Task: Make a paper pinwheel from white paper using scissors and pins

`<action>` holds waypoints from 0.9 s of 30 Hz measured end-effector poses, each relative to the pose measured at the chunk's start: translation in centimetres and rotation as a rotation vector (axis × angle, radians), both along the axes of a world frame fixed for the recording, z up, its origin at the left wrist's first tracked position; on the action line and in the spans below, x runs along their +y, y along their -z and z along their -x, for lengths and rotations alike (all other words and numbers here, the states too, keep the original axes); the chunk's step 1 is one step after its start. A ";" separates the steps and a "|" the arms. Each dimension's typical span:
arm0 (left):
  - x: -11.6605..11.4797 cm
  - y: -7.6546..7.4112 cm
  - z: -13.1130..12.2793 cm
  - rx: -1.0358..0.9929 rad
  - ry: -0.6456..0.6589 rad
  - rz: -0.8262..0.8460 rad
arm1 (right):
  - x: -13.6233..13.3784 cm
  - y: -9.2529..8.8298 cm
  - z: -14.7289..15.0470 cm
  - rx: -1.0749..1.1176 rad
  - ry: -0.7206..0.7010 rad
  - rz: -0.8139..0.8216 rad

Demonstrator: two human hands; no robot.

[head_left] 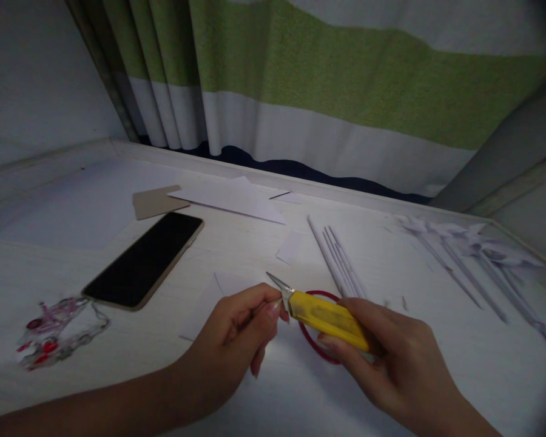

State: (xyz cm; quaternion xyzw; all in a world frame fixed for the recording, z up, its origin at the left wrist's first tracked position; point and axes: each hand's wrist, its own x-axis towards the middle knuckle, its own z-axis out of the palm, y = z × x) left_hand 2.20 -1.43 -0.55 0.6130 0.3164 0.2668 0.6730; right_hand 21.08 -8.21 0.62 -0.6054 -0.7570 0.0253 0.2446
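Note:
My right hand (391, 358) is wrapped around the yellow handle of a utility knife (330, 317). Its pointed metal blade is out and points to the upper left, just past the fingertips of my left hand (241, 340). The left thumb and forefinger are pinched together beside the metal collar of the knife; what they hold, if anything, is too small to make out. A red ring (307, 337) shows behind the knife, partly hidden by it and my right hand. White paper (209, 303) lies on the table under my left hand.
A phone (145, 261) and a beaded chain (64, 334) lie at left, beneath a brown card (157, 201) and folded white paper (232, 199). Rolled paper sticks (337, 255) lie beyond my right hand. Several paper pinwheels (477, 243) rest at right. A curtain (300, 73) hangs behind.

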 end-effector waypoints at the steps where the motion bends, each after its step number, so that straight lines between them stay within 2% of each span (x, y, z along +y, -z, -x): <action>1: 0.0 0.1 0.0 0.003 -0.001 -0.005 | 0.0 0.0 0.1 0.001 0.003 -0.005; 6: 0.1 0.5 0.3 0.015 -0.024 -0.055 | 0.3 -0.1 -0.1 0.011 0.058 -0.007; 8: 0.2 0.4 0.5 0.045 -0.025 -0.078 | 0.5 -0.4 -1.0 -0.051 0.157 -0.017; 10: 0.2 0.2 0.5 0.074 -0.030 -0.082 | 0.8 -0.8 -1.9 -0.128 0.418 -0.076; 11: 0.2 0.1 0.5 0.075 -0.038 -0.071 | 0.9 -1.0 -2.2 -0.108 0.443 -0.133; 13: 0.1 -0.2 0.2 0.056 -0.035 -0.043 | 1.0 -1.1 -2.5 -0.053 0.340 -0.059; 16: -0.1 -0.3 -0.2 0.025 -0.016 0.036 | 1.2 -0.7 -2.1 -0.037 0.376 0.052; 19: -0.2 -0.4 -0.3 -0.007 -0.027 0.070 | 1.5 -0.2 -1.4 0.153 0.376 0.162; 24: -0.4 -0.2 -0.1 0.060 0.026 0.059 | 1.8 0.1 0.3 0.734 0.359 0.336; 27: -0.7 0.5 -0.2 0.099 0.061 0.012 | 1.5 -0.1 1.7 0.904 0.309 0.401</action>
